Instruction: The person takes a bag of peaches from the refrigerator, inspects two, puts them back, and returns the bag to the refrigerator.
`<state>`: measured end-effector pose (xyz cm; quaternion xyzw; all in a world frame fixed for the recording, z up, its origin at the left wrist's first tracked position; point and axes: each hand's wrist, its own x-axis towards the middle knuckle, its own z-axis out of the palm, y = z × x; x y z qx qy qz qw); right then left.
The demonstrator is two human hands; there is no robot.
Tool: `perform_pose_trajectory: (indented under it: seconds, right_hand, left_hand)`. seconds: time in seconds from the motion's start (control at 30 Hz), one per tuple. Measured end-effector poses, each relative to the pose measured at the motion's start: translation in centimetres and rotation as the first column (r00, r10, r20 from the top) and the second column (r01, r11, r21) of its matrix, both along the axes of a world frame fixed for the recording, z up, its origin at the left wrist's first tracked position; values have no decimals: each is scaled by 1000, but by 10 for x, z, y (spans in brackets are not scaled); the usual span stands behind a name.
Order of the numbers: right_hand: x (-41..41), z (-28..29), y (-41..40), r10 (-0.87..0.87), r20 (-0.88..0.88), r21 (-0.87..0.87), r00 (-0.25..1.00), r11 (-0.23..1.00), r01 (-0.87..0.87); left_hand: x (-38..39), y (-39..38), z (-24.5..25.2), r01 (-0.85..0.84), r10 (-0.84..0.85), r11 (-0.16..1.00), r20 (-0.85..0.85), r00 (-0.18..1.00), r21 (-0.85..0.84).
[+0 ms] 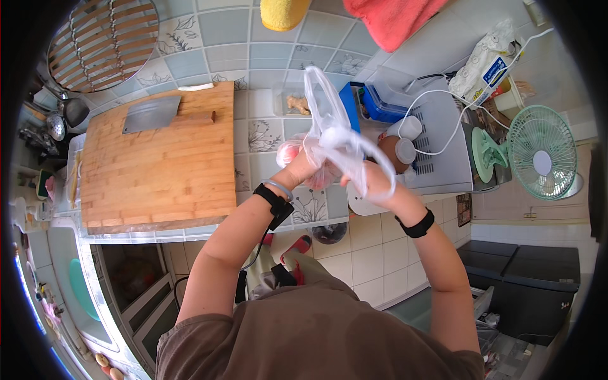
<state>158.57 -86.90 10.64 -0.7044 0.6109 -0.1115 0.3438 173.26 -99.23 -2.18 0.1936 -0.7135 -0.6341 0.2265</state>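
Both my hands are at a thin white plastic bag (332, 137), whose long handles stand up and whose neck looks gathered. Reddish round items (288, 153) show through the film, resting on the tiled counter. My left hand (304, 166) grips the bag's near left side, its fingers partly hidden by plastic. Over at the bag's right side, my right hand (370, 183) is partly covered by a handle loop, and its hold is hard to make out. A piece of ginger (298, 104) lies in a clear container behind the bag. To the left, a cleaver (152, 114) lies on a wooden cutting board (156, 175).
A blue container (380, 102), jars (403, 151) and a grey appliance (444, 142) stand right of the bag. Farther right is a green fan (541, 152) with a white cord. Ladles (73, 111) hang at left; a sink (88, 294) is at lower left.
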Motion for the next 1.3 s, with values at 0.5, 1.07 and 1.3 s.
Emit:
perform_pose_trajectory:
  seconds: [0.5,1.07,1.3]
  right_hand:
    - [-2,-22,-36,152,-573,-241,805,908,-343]
    - [19,-21,-2,-600,696,585,395,792,172]
    - [32,1,-14,113,-421,-442,900,841,-312]
  left_hand:
    - [24,8,14,130,-132,990,45,990,49]
    - [24,38,-5,28,-31,994,27,999,101]
    - [21,32,-14,-34,34,995,-5,999,89]
